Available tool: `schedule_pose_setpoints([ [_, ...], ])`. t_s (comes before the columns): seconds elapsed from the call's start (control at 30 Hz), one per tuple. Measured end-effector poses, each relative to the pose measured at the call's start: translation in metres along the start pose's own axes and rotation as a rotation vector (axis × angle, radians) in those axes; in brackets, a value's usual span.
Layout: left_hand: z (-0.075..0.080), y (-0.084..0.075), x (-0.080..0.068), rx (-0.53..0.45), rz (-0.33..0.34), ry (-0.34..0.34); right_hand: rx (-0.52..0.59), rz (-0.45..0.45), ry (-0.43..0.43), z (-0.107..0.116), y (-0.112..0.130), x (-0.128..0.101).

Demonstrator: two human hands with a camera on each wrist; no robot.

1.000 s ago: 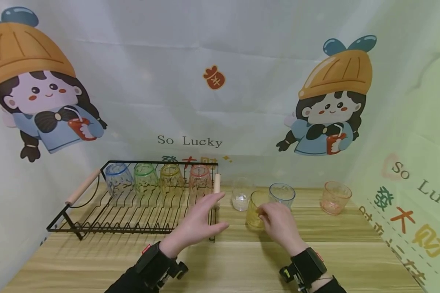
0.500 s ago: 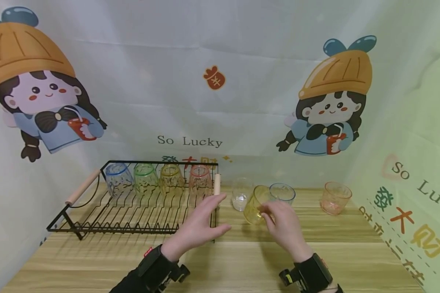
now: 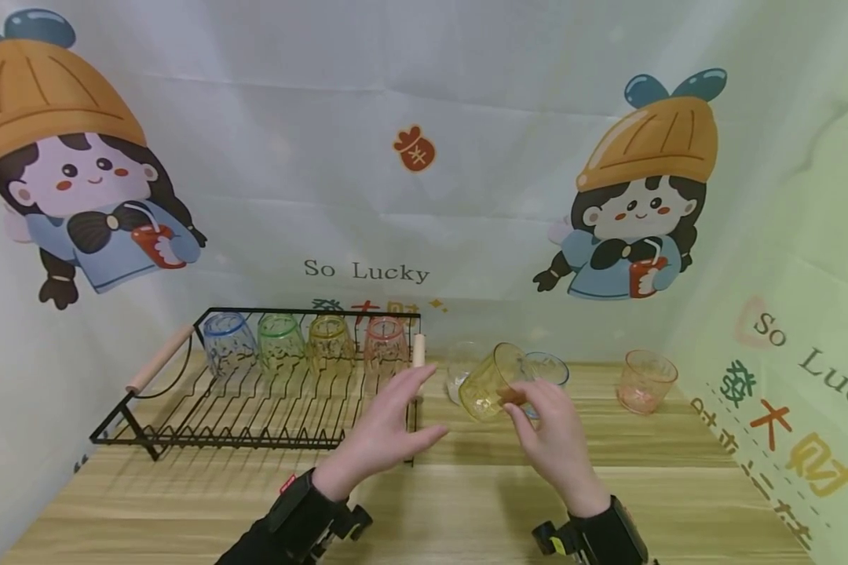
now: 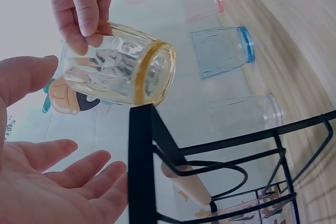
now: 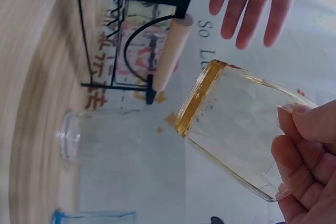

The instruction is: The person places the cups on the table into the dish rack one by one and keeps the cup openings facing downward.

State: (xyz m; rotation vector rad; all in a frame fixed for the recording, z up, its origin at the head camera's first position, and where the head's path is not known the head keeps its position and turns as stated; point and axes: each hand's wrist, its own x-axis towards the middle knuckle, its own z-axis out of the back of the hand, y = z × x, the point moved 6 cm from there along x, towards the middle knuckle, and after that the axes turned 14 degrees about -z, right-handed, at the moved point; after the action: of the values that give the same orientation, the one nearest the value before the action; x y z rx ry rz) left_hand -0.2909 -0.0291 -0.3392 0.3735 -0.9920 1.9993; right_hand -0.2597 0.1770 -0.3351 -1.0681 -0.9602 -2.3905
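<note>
My right hand [image 3: 554,439] pinches a yellow glass [image 3: 491,384] near its rim, thumb on one side and fingers on the other. The glass is tilted, its base toward the lower left, and hangs above the table in the right wrist view. My left hand [image 3: 385,431] is held with fingers spread beside the rack's right end, holding nothing; the glass [image 4: 118,66] is in front of it, apart from its fingers. Behind the yellow glass, a clear glass [image 3: 458,377] and a blue-rimmed glass [image 3: 547,367] stand upright, both partly hidden.
A black wire dish rack [image 3: 254,446] with wooden handles stands on the left. Blue, green, yellow and pink glasses stand upside down along its back row, such as the green glass [image 3: 281,345]. A pink glass [image 3: 647,382] stands upright at the right on the wooden table [image 3: 452,510].
My right hand has lifted the yellow glass off the table and tilted it, its base swinging left. The left hand has barely moved.
</note>
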Motion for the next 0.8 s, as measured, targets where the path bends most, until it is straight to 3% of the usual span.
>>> schedule_pose_setpoints([
  [0.47, 0.006, -0.011, 0.009, 0.013, -0.031, -0.037, 0.187, 0.033, -0.047, 0.013, 0.025, 0.005],
  [0.8, 0.006, -0.015, 0.012, -0.02, -0.012, -0.082, 0.235, 0.007, -0.064, 0.019, 0.033, 0.007],
])
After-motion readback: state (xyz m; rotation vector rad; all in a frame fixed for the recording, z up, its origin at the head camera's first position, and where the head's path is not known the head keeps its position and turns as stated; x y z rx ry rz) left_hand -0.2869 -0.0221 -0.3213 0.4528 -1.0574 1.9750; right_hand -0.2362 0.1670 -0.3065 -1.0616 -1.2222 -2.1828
